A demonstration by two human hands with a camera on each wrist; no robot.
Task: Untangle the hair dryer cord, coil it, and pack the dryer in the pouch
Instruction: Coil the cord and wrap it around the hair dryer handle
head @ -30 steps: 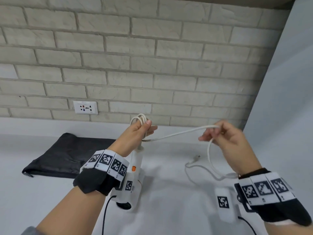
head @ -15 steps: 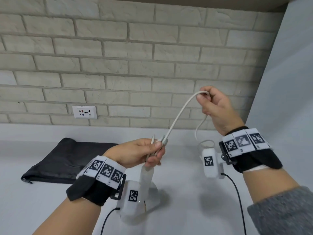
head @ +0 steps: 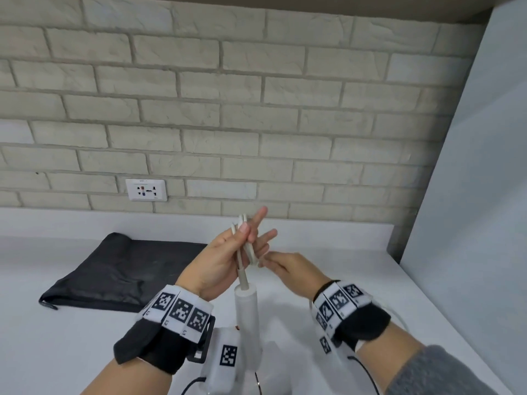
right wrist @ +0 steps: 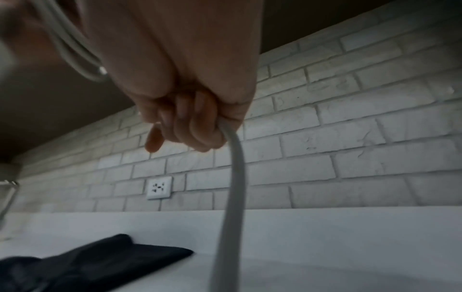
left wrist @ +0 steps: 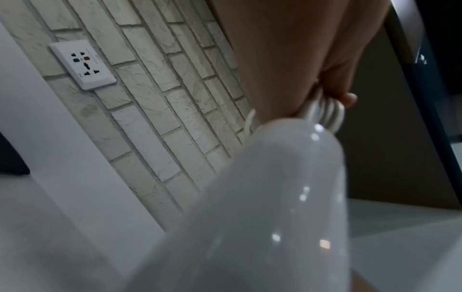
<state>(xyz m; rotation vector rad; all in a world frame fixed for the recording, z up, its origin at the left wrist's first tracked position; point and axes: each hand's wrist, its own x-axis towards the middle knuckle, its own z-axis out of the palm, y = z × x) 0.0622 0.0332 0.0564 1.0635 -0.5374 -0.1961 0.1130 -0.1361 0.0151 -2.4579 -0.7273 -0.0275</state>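
Observation:
My left hand [head: 245, 235] holds several loops of the white cord [head: 244, 248] upright, the thumb pinching them against the palm while the index and middle fingers stick out. The white hair dryer [head: 246, 307] hangs from the cord just below that hand, its glossy body [left wrist: 262, 207] filling the left wrist view under the pinched loops [left wrist: 325, 112]. My right hand [head: 273, 260] is close against the loops on their right side. Its fingers are curled round a strand of cord [right wrist: 232, 168] that trails down. The black pouch [head: 119, 275] lies flat on the counter at the left.
A white counter [head: 328, 238] runs along a brick wall with a wall socket [head: 146, 190] behind the pouch. A plain grey wall panel [head: 470, 223] closes off the right side. Black sensor cables hang from both wristbands.
My right hand came down from high on the right to meet the left hand, bringing the cord with it. The left hand rose and turned the loops upright, stretching two fingers out.

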